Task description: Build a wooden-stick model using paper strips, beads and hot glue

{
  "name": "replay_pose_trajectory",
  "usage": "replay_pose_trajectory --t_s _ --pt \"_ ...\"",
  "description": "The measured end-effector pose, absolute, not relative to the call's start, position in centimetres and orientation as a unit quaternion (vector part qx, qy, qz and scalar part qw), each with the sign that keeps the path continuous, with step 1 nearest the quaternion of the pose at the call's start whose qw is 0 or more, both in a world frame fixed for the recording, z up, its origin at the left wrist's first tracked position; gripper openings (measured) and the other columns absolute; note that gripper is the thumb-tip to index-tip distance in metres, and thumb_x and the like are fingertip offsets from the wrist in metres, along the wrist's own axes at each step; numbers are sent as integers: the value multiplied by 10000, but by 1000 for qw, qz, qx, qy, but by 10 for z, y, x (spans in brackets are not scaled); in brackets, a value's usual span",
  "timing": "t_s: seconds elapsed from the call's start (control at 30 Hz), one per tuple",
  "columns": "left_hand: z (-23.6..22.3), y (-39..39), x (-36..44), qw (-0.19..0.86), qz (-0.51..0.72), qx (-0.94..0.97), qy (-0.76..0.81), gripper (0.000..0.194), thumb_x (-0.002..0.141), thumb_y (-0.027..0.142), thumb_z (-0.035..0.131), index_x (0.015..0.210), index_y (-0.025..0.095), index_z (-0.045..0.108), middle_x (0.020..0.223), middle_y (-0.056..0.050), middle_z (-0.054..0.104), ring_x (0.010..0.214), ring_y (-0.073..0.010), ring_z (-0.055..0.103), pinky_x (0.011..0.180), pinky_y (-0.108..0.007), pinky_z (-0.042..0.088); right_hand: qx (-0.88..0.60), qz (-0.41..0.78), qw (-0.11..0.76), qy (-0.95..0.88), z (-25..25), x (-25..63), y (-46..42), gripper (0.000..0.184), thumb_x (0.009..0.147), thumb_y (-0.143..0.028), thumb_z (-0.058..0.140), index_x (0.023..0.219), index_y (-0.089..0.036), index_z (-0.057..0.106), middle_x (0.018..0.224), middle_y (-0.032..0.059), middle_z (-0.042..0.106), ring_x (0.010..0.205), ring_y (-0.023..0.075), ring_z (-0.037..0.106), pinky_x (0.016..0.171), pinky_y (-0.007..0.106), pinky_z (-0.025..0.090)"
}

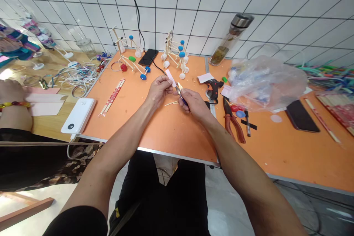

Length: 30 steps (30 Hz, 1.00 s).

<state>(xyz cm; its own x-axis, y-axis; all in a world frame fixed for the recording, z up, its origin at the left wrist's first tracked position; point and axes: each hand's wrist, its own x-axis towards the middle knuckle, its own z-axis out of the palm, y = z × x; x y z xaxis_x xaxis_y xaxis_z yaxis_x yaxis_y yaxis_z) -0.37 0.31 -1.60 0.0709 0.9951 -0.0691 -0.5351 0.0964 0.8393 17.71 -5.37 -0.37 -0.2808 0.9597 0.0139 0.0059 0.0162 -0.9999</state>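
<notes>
The left hand [159, 91] pinched a pale paper strip [170, 76] above the orange table's [177, 132] middle; the right hand [195, 104] gripped small scissors [180, 86], blades parted. Fingertips lay so near that a slip could have nicked them.

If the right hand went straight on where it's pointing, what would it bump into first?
Probably the pink paper strip in the left hand; the right hand aims its scissors that way. Depth is hard to tell, though.
</notes>
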Motion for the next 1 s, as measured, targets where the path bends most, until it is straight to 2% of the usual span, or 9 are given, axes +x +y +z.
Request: replay_pose_trajectory --t_s 0.27,0.47,0.7,0.83,1.0 --pt "-23 7 -2 628 593 364 348 316 821 145 967 863 208 660 690 47 741 564 -81 659 594 -193 541 -455 543 408 -576 -9 179 -48 461 1061 -658 826 1089 -208 731 718 -42 614 489 106 427 463 272 282" --pt "-22 7 -2 622 575 372 380 441 749 159 1025 928 221 626 690 76 723 567 -79 663 622 -196 535 -463 550 410 -561 -9 178 -48 412 1079 -587 812 1161 -186 762 698 -48 607 476 109 411 459 277 268" --pt "-22 5 -1 644 565 353 376 567 694 97 1008 1092 235 629 732 91 745 601 -96 690 666 -223 560 -468 548 410 -559 -9 178 -48 289 1090 -495 765 1064 -211 716 681 -53 587 466 109 400 452 275 269" --pt "-26 6 -1 666 551 355 357 567 674 103 1029 1120 202 694 732 63 768 595 -103 694 672 -238 582 -471 535 405 -573 -12 180 -46 341 1107 -498 740 906 -252 614 655 -47 557 462 110 409 456 277 279" --pt "-29 7 -3 678 540 357 349 543 651 142 1085 1081 178 754 771 19 807 623 -116 731 666 -237 580 -479 531 398 -575 -11 180 -46 365 1122 -482 732 869 -258 593 654 -42 561 467 110 412 454 276 290"
